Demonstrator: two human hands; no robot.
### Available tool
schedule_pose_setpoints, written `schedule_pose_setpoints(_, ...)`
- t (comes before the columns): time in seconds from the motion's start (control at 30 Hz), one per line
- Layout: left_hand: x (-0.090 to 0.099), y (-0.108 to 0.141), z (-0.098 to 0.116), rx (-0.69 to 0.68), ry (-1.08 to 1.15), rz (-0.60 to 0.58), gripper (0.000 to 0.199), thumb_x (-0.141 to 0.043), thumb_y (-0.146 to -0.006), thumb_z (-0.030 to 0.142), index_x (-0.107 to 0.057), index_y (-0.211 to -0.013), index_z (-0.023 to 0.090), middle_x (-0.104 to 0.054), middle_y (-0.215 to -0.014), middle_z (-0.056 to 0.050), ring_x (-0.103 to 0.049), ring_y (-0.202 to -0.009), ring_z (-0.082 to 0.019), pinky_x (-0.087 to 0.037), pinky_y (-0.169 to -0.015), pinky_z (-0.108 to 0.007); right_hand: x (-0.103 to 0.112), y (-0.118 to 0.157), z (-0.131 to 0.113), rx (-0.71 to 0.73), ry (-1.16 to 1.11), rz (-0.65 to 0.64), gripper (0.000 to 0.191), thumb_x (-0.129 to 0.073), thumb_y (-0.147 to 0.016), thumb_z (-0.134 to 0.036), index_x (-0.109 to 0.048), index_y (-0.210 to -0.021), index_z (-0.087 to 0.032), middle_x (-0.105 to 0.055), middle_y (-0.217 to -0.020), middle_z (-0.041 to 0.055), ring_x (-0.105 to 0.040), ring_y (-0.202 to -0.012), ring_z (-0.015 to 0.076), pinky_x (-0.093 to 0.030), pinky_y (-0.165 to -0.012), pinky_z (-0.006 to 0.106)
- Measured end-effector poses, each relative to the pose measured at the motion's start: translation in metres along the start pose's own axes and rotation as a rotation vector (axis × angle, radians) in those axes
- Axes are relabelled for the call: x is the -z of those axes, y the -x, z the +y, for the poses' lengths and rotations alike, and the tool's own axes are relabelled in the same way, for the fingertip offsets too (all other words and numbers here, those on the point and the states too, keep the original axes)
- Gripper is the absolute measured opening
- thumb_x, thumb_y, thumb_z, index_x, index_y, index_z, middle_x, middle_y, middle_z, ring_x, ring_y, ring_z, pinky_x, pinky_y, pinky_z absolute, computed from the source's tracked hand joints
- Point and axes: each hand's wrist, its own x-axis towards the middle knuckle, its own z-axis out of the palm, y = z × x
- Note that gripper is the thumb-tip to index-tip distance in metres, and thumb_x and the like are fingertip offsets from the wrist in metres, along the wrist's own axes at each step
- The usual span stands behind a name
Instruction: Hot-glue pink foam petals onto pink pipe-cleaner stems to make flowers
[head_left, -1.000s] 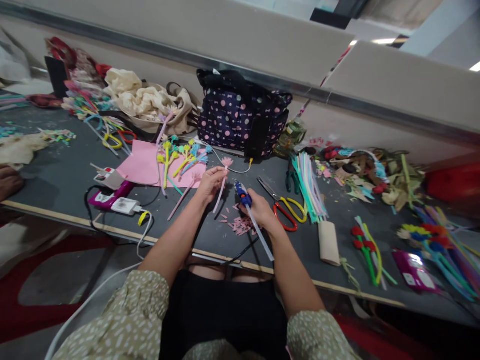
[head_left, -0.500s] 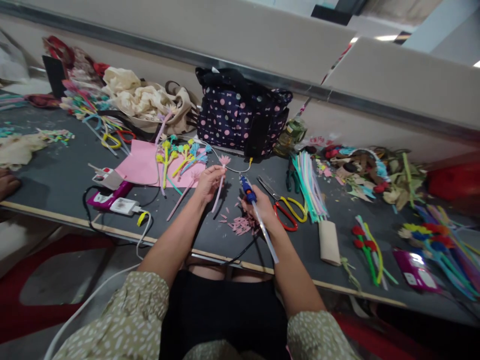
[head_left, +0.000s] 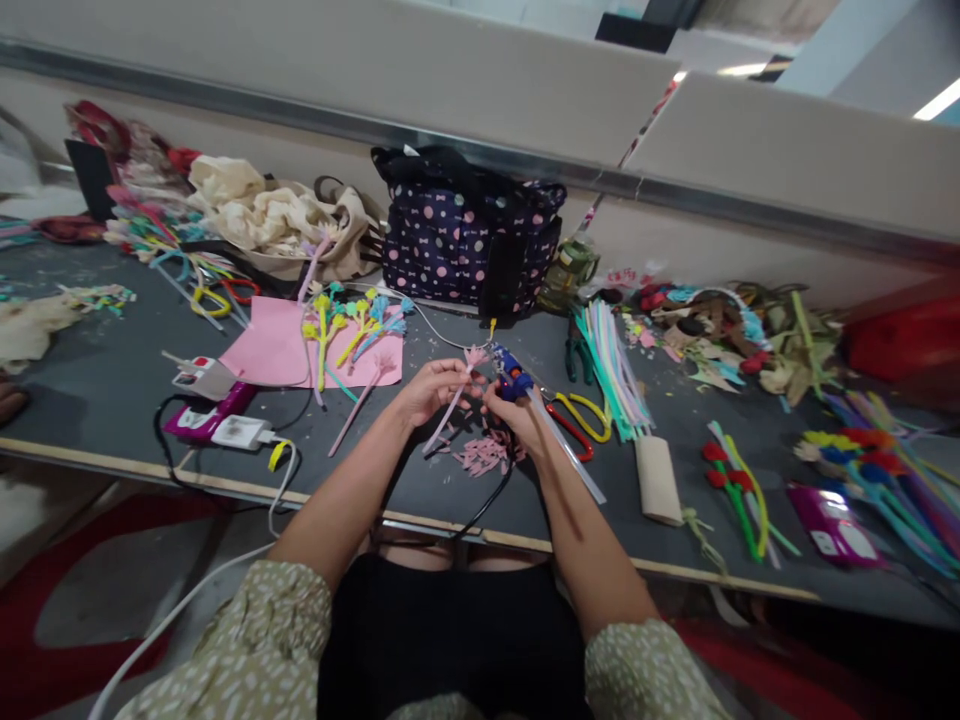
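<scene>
My left hand (head_left: 435,388) is closed on a pink flower (head_left: 475,357) with a pale stem that slants down toward the table edge. Close beside it on the right, my right hand (head_left: 516,412) holds a blue glue gun (head_left: 511,372), a long clear glue stick trailing out of its back. The gun's nozzle points up and away, near the flower head. Small pink petal pieces (head_left: 484,455) lie in a pile on the dark table below both hands. Another pink flower (head_left: 384,365) rests at the left, partly on a pink sheet (head_left: 274,345).
Behind stands a dotted bag (head_left: 442,235). Scissors (head_left: 577,425), pliers (head_left: 577,350) and a bundle of pastel stems (head_left: 611,365) lie at the right. Left are yellow flowers (head_left: 322,335), a power strip (head_left: 217,425) with cables, and, at the far edge, another person's hand (head_left: 11,400).
Both hands have come closer together. The flower has moved right, and the glue gun has turned so its glue stick slants further right. The camera view has shifted slightly.
</scene>
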Motion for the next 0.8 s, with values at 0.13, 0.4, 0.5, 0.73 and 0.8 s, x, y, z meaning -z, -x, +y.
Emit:
schedule_pose_setpoints(0.13,0.0,-0.001,-0.001,-0.011,0.016,0.011,0.021,-0.075,-0.069,0.02,-0.058,-0.079,0.012,-0.071,-0.085,-0.01,-0.07,-0.073,-0.019,-0.058,-0.061,-0.028,0.0,-0.002,0.002,-0.036,-0.068,0.012,0.018,-0.066,-0.069,-0.033,-0.054,-0.068,-0.02,-0.059,-0.056,-0.0018,-0.048,-0.046,0.0108,-0.04,-0.048,0.026)
schedule_pose_setpoints(0.4,-0.002,-0.001,0.0,-0.042,0.041,0.061,0.02,-0.074,-0.068,0.019,-0.056,-0.075,0.013,-0.071,-0.08,-0.007,-0.069,-0.071,-0.017,-0.058,-0.063,-0.028,0.002,-0.01,0.022,0.007,-0.145,0.071,0.026,-0.07,-0.07,-0.042,-0.062,-0.076,-0.018,-0.064,-0.066,0.0012,-0.055,-0.051,0.0121,-0.041,-0.046,0.024)
schedule_pose_setpoints(0.5,-0.003,-0.001,0.0,-0.037,0.041,0.064,0.021,-0.074,-0.067,0.018,-0.056,-0.076,0.012,-0.071,-0.08,-0.008,-0.069,-0.071,-0.018,-0.058,-0.063,-0.029,0.001,-0.009,0.02,0.006,-0.142,0.078,0.027,-0.072,-0.068,-0.043,-0.063,-0.074,-0.018,-0.062,-0.064,0.0009,-0.057,-0.054,0.0132,-0.04,-0.045,0.023)
schedule_pose_setpoints(0.73,-0.005,0.0,0.001,-0.008,-0.059,0.073,0.021,-0.074,-0.067,0.022,-0.057,-0.074,0.013,-0.069,-0.078,-0.006,-0.067,-0.064,-0.015,-0.054,-0.053,-0.023,0.004,-0.002,0.012,0.019,-0.205,0.199,0.029,-0.072,-0.069,-0.044,-0.06,-0.08,-0.019,-0.057,-0.064,-0.0028,-0.051,-0.051,0.0099,-0.041,-0.047,0.022)
schedule_pose_setpoints(0.8,-0.007,0.001,0.001,0.019,-0.113,0.088,0.021,-0.074,-0.066,0.024,-0.056,-0.072,0.013,-0.066,-0.068,-0.003,-0.062,-0.054,-0.011,-0.047,-0.045,-0.018,0.007,-0.002,0.012,0.041,-0.211,0.238,0.028,-0.071,-0.07,-0.043,-0.06,-0.08,-0.02,-0.055,-0.064,-0.0036,-0.049,-0.051,0.0094,-0.04,-0.048,0.022)
